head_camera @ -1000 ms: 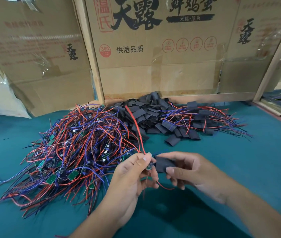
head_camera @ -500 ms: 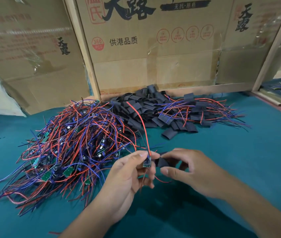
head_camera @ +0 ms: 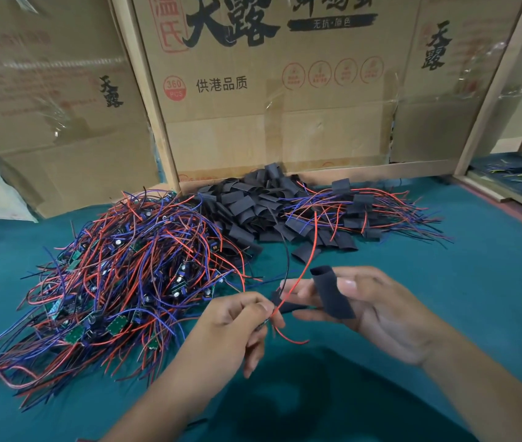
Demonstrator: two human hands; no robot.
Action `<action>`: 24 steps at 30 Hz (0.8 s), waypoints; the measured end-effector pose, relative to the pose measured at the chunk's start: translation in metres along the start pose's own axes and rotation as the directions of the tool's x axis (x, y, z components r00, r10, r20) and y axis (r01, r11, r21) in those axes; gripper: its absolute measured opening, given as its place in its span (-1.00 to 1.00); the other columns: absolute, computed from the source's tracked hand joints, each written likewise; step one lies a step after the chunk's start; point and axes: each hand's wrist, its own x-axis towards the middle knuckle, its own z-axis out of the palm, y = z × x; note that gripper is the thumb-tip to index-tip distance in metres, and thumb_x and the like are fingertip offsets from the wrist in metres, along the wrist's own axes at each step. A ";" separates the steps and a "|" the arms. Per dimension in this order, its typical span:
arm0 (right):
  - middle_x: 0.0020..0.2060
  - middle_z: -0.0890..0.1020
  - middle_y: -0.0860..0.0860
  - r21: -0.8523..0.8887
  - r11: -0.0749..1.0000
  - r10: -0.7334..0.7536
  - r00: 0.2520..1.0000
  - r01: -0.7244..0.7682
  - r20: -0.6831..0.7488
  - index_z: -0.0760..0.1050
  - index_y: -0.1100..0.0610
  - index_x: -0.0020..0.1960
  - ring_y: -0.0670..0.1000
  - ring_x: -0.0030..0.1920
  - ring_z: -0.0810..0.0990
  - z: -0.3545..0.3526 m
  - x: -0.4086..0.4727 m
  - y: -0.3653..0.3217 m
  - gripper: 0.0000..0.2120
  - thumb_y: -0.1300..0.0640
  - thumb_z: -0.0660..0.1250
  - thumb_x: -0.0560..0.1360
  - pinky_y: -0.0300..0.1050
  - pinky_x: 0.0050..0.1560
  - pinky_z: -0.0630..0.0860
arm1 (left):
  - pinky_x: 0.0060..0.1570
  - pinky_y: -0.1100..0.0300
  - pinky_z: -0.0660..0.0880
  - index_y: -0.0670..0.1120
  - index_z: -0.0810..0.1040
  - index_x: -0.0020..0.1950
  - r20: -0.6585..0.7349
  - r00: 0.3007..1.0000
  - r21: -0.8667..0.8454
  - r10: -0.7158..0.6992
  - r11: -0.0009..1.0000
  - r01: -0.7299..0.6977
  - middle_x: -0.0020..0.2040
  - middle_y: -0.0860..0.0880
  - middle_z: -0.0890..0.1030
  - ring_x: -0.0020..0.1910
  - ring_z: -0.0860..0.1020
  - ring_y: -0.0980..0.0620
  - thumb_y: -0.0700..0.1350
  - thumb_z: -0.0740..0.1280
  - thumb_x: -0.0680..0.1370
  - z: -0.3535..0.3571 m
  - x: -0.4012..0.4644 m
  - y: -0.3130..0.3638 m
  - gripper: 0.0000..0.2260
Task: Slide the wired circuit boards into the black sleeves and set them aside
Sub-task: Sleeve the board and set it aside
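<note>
My left hand (head_camera: pixel 237 327) pinches a small wired circuit board (head_camera: pixel 269 315) by its end; its red and black wires curl up and away between the two hands. My right hand (head_camera: pixel 371 311) holds two black sleeves: one sleeve (head_camera: pixel 331 291) lies across the fingers, and another sleeve (head_camera: pixel 288 307) is pinched at the fingertips, meeting the board. Most of the board is hidden by fingers. A large tangle of unsleeved wired boards (head_camera: pixel 119 282) lies to the left.
A heap of empty black sleeves (head_camera: pixel 253 205) sits at the back centre, with finished sleeved boards (head_camera: pixel 358 215) to its right. Cardboard boxes (head_camera: pixel 269 90) wall off the rear. The green table cloth (head_camera: pixel 444 282) spreads on the right.
My hands have moved closer together. The right hand opened outward, showing a second sleeve across its fingers, and the board's tip now meets the pinched sleeve.
</note>
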 end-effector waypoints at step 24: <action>-0.12 0.67 0.34 -0.047 0.989 -0.146 0.882 0.140 -0.447 0.67 0.32 -0.19 0.20 -0.17 0.69 0.004 0.008 -0.004 -0.71 0.06 0.40 0.37 -0.13 -0.25 0.63 | -0.43 0.21 0.33 0.01 0.56 -0.22 0.028 0.999 0.244 0.025 0.969 -0.031 -0.57 -0.04 0.42 -0.58 0.35 0.01 0.02 0.21 0.52 0.006 -0.004 -0.005 -0.80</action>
